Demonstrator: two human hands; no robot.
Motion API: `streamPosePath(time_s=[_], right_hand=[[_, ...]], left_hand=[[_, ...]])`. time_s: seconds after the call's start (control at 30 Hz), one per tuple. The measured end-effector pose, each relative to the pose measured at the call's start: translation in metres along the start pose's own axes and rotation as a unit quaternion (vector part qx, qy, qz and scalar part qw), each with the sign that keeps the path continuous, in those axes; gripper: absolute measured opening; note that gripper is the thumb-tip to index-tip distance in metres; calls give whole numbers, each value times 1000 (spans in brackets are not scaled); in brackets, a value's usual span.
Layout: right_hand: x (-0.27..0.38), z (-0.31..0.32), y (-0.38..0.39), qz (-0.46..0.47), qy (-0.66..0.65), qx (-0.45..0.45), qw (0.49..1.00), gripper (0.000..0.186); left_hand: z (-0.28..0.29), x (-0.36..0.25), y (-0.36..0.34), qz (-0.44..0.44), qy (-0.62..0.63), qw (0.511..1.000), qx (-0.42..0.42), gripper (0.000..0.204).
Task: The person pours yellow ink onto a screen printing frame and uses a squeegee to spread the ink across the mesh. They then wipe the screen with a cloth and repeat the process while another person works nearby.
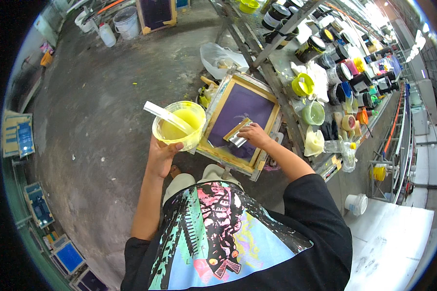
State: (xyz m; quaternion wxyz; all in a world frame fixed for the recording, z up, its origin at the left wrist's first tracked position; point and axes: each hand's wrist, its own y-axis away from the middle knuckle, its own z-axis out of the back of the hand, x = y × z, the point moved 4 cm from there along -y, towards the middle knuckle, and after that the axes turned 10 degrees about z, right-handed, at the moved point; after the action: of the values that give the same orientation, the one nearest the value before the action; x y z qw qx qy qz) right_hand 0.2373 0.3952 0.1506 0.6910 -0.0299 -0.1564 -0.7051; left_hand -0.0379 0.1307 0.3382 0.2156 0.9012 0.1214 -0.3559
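Note:
My left hand (161, 156) is closed round the lower side of a clear plastic tub (195, 140) of yellow ink (185, 121). A flat white stick (160, 112) leans in the ink, its end jutting past the rim. In my right hand (253, 135) is a squeegee (239, 136) with a metal holder and a yellowish edge. It is over the purple mesh of a wood-framed printing screen (218, 104), which leans in front of my legs. A faint pale design shows on the mesh just above the squeegee. The tub overlaps the screen's left edge.
A long table (289, 63) on the right carries many ink pots, a yellow-green bowl (303, 84) and a pale green tub (313, 113). A clear plastic bag (222, 59) lies on the floor beyond the screen. A bucket (126, 23) and another screen (157, 14) stand at the far left.

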Motion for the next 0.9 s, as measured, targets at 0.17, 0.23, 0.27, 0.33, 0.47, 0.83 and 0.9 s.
streamPosePath(time_s=[0.17, 0.23, 0.27, 0.33, 0.47, 0.83, 0.9], right_hand=[[19, -13, 56, -87, -1, -26, 996, 45], [48, -23, 68, -156, -12, -63, 986, 47], [70, -26, 68, -185, -21, -82, 979, 49], [107, -33, 68, -198, -32, -136, 970, 50], [143, -37, 64, -300, -67, -228, 924, 58], [205, -34, 65, -266, -44, -241, 932, 56], [189, -14, 60, -254, -43, -253, 933, 55]], left_hand=[[9, 1, 0, 18, -6, 1000, -3, 89], [15, 4, 0, 21, 5, 1000, -5, 88], [19, 7, 1, 23, 12, 1000, -4, 88], [21, 8, 1, 24, 18, 1000, 3, 87], [29, 15, -1, 30, 9, 999, 15, 84], [41, 10, 2, 47, -26, 998, 14, 86], [47, 5, 5, 25, -25, 999, 8, 86]])
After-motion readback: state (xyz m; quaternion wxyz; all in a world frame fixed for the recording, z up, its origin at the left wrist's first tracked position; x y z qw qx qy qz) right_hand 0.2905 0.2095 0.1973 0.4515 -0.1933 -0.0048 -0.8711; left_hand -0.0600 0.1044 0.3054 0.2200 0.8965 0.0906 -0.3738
